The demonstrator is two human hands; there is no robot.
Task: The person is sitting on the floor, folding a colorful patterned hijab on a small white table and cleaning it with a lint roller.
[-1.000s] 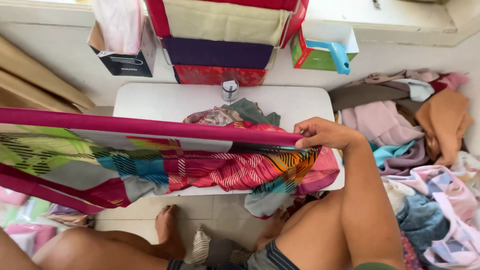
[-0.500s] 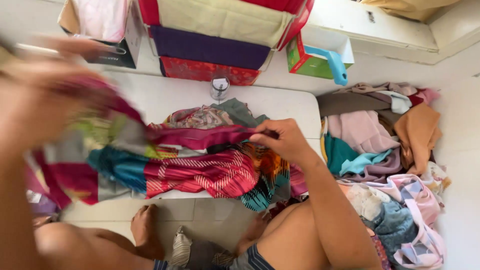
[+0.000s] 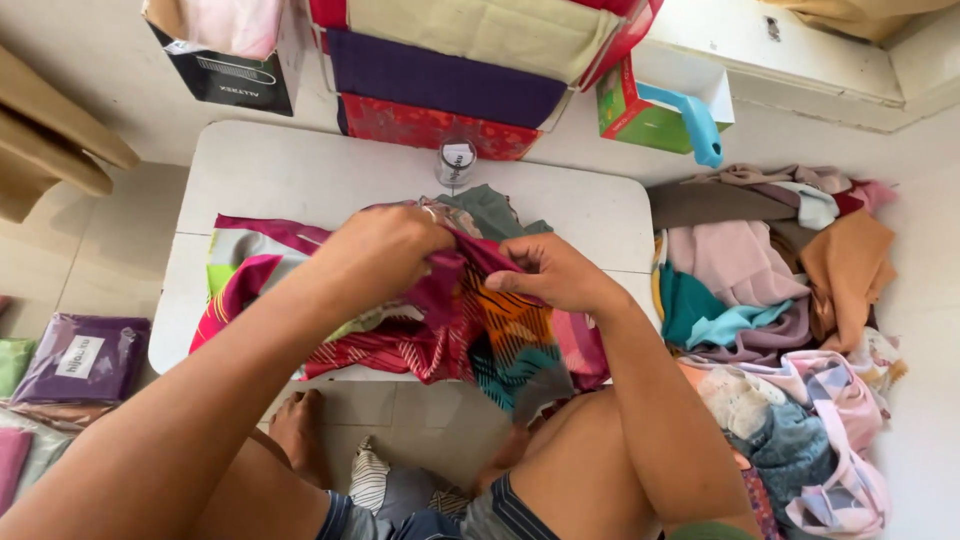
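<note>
Both hands met over the low white table [image 3: 300, 170]: the left hand [image 3: 385, 250] and right hand [image 3: 550, 272] each gripped the bunched magenta patterned cloth [image 3: 440, 335].

magenta-bordered patchwork cloth [image 3: 440, 330] of striped red, teal, orange; white table [image 3: 300, 180]; purple packet [image 3: 80, 358]

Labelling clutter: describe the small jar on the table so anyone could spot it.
Start at the white table; at its far edge, below the stacked fabric boxes, stands a small clear jar. It is the only hard, upright item; everything near it is cloth.
</note>
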